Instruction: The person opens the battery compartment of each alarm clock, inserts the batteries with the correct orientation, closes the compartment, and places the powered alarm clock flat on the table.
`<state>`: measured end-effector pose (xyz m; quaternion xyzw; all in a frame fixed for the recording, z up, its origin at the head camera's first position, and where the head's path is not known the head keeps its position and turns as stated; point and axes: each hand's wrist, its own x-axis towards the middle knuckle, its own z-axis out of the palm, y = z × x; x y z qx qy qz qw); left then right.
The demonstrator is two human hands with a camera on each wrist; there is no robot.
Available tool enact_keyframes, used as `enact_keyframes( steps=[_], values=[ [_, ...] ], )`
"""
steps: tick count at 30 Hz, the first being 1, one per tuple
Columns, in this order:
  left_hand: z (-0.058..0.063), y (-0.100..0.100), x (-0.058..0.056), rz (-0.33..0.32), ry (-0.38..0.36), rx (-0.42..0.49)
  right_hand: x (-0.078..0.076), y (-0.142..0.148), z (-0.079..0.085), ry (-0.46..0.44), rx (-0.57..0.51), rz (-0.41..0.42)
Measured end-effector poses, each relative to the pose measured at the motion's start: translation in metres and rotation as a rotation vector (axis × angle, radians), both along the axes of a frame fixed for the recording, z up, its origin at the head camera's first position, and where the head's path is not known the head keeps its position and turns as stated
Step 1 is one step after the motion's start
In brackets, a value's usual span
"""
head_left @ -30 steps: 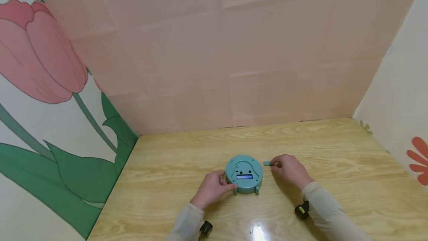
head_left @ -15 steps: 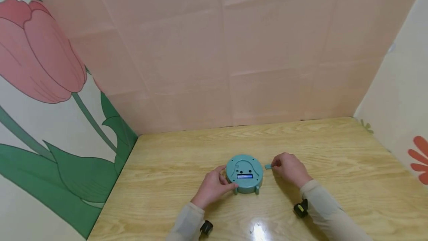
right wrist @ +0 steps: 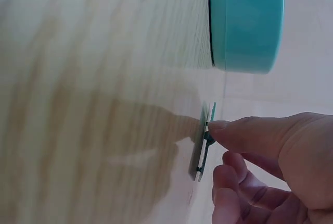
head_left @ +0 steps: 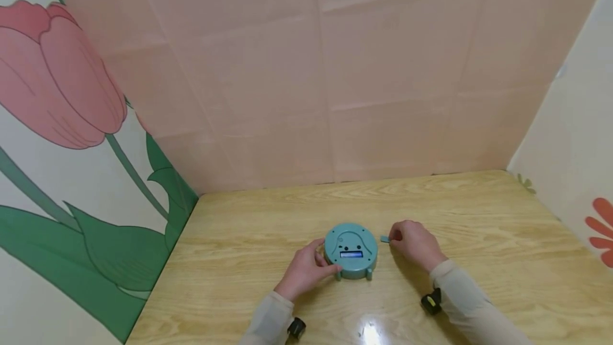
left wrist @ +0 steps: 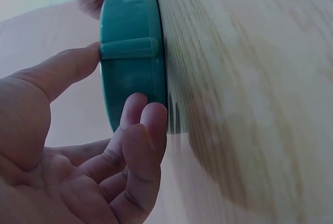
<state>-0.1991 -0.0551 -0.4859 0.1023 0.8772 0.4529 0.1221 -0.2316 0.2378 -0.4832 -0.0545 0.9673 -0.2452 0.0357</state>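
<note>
A round teal device [head_left: 351, 273] with two stubby feet lies flat on the wooden table, a puppy face moulded on its upper side. In a rectangular opening [head_left: 351, 254] on that side something blue and whitish shows. My left hand [head_left: 304, 270] grips its rim from the left, the thumb near one foot [left wrist: 130, 48] and the other fingers along the side. To the right of the device, my right hand [head_left: 415, 241] pinches a small flat teal cover [head_left: 385, 239] by one end. In the right wrist view the cover [right wrist: 205, 153], with small tabs, is close over the tabletop.
The wooden table [head_left: 249, 228] ends at a pink sheet [head_left: 325, 95] hung behind it. A tulip-patterned panel [head_left: 72, 84] stands along the left and a pale panel [head_left: 584, 148] along the right. Each wrist carries a small black camera [head_left: 431, 301].
My right hand has brought the cover slightly down and to the right, a little farther from the device. The left hand and the device have stayed in place.
</note>
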Motion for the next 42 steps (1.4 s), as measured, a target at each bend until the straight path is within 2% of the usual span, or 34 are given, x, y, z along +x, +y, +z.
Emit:
enact_keyframes(
  steps=[11,14,20,25,30,36,42],
  values=[
    [0.001,0.001,0.001,0.002,-0.002,0.012,0.001,0.0,-0.001,0.003,0.022,0.0],
    [0.001,0.001,0.002,0.004,-0.01,0.011,0.003,-0.002,0.0,0.029,0.019,0.003],
    [0.002,0.002,0.001,-0.002,-0.005,0.015,0.011,-0.011,0.009,0.161,-0.033,0.037],
    [0.002,0.001,0.0,-0.005,-0.008,0.011,0.023,-0.026,0.023,0.28,-0.071,0.136],
    [0.001,0.0,0.001,-0.011,-0.022,0.014,0.034,-0.044,0.028,0.314,-0.069,0.238],
    [0.002,-0.001,-0.001,-0.021,-0.023,0.016,0.037,-0.059,0.024,0.354,-0.068,0.329],
    [0.001,-0.001,-0.001,-0.028,-0.012,0.019,0.036,-0.066,0.014,0.493,-0.048,0.331]
  ],
)
